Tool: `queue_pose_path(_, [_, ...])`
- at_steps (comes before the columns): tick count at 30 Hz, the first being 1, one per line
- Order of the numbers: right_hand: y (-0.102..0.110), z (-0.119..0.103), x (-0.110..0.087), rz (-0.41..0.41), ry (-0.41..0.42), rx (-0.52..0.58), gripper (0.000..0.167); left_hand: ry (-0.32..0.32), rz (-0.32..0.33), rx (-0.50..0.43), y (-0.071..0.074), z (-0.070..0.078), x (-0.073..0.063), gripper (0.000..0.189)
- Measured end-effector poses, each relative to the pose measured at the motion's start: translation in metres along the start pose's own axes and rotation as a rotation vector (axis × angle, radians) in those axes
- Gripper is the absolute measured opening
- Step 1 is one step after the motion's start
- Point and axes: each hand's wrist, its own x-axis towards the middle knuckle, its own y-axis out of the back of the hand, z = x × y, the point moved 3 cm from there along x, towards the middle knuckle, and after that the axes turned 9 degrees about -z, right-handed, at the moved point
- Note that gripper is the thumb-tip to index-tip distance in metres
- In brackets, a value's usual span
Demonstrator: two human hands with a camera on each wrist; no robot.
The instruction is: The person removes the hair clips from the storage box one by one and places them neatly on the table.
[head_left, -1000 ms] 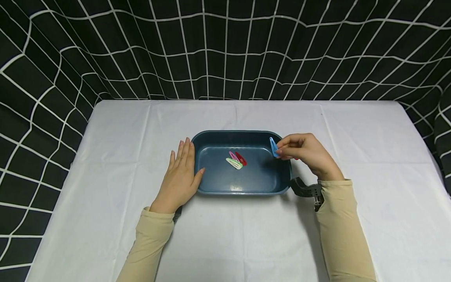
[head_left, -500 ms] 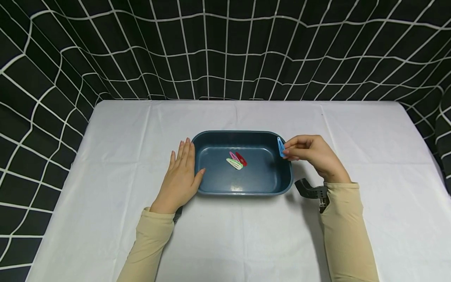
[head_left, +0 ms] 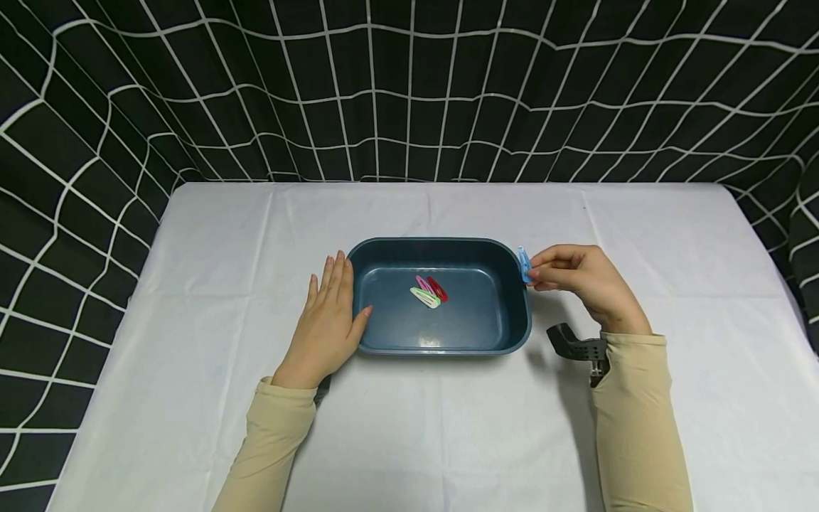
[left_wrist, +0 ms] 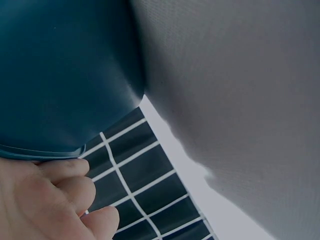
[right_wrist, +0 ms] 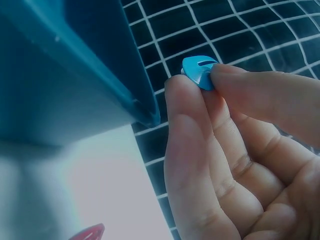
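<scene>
My right hand pinches a blue snap hair clip between thumb and fingertips, just beyond the right rim of a dark blue tray. In the right wrist view the hair clip points its wide end at the camera, beside the tray's wall. My left hand rests along the tray's left rim, fingers straight and thumb over the edge. Inside the tray lie a pink hair clip, a red hair clip and a pale green hair clip, grouped together.
A pinkish-red piece shows at the bottom of the right wrist view, partly cut off. White cloth covers the table. A black curtain with a white grid hangs behind and at both sides. A black strap sticks out from the right wrist.
My right hand has moved to the right with the blue hair clip, from over the tray's inside to past its right rim. The left hand and the clips in the tray stay put.
</scene>
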Motion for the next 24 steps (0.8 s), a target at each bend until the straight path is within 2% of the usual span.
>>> queue_pose_path(6, [0.004,0.002,-0.003,0.001,0.019,0.052,0.007,-0.003,0.003,-0.001,0.0,0.0,0.0,0.071])
queue_pose_path(17, [0.011,0.006,-0.006,0.037,-0.022,0.035,0.007,-0.003,0.006,0.002,0.0,0.0,0.0,0.071])
queue_pose_path(24, [0.017,0.011,-0.011,0.053,-0.036,0.076,0.005,0.0,0.001,-0.002,0.0,0.0,0.0,0.071])
